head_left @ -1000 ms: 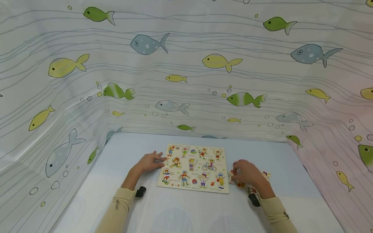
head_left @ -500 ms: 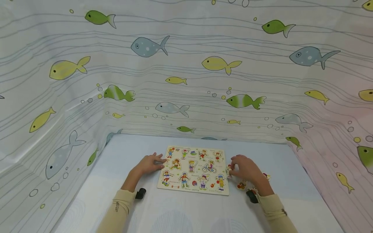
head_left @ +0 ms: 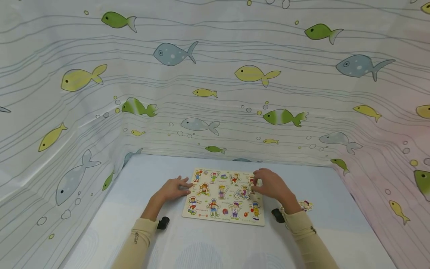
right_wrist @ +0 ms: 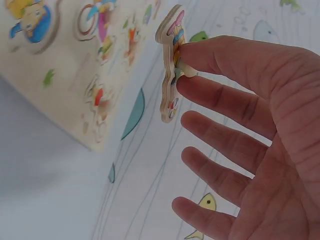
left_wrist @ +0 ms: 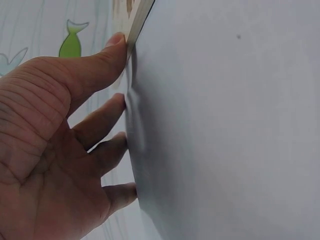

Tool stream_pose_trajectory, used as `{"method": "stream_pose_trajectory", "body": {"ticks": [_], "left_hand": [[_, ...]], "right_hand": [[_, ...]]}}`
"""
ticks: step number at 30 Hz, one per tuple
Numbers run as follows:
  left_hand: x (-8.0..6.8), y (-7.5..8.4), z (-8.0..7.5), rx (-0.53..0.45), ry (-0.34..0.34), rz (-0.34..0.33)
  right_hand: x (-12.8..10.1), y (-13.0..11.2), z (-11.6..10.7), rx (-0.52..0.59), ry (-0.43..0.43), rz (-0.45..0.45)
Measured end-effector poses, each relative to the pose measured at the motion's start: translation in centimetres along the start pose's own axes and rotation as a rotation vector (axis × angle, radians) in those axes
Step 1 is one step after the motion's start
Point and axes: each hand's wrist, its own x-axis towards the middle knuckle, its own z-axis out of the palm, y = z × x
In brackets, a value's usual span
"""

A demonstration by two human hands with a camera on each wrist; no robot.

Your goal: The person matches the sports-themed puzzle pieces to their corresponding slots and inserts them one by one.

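Note:
A wooden puzzle board (head_left: 223, 197) printed with small child figures lies flat on the pale blue table (head_left: 208, 243). My left hand (head_left: 173, 188) rests flat on the table with straight fingers, and its thumb (left_wrist: 102, 60) touches the board's left edge (left_wrist: 140, 17). My right hand (head_left: 268, 185) hovers over the board's far right corner and pinches a flat wooden figure piece (right_wrist: 171, 62) by its small knob, between thumb and forefinger. The other fingers (right_wrist: 225, 135) of that hand are spread. The board (right_wrist: 75, 65) lies just below the piece.
A few loose figure pieces (head_left: 305, 205) lie on the table right of the board, partly hidden by my right forearm. A fish-patterned curtain (head_left: 215, 82) walls the table at the back and on both sides. Black wrist mounts (head_left: 163, 222) sit at both cuffs.
My right hand has lifted a figure piece from the pile right of the board and carried it left and away, over the board's far right corner. The left hand has stayed put.

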Motion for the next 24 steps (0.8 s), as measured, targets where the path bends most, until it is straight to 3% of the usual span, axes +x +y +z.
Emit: {"method": "stream_pose_trajectory", "body": {"ticks": [24], "left_hand": [[0.1,0.2,-0.1,0.000,-0.007,-0.014]], "right_hand": [[6.1,-2.7,1.1,0.008,-0.016,-0.038]]}}
